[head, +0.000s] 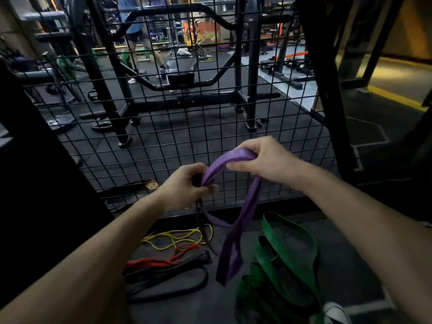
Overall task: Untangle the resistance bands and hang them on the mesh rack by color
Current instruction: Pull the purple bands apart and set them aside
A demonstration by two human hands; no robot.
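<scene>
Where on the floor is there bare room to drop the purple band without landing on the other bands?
Bare floor shows between the black band and the green bands, though the purple band hangs over it from both hands. More lies right of the green bands, around. The left is crowded: yellow band, red band and black overlap below the mesh rack.

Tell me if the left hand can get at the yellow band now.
Probably not yet: the left hand grips the purple band; the yellow band lies uncovered on the floor below.
</scene>
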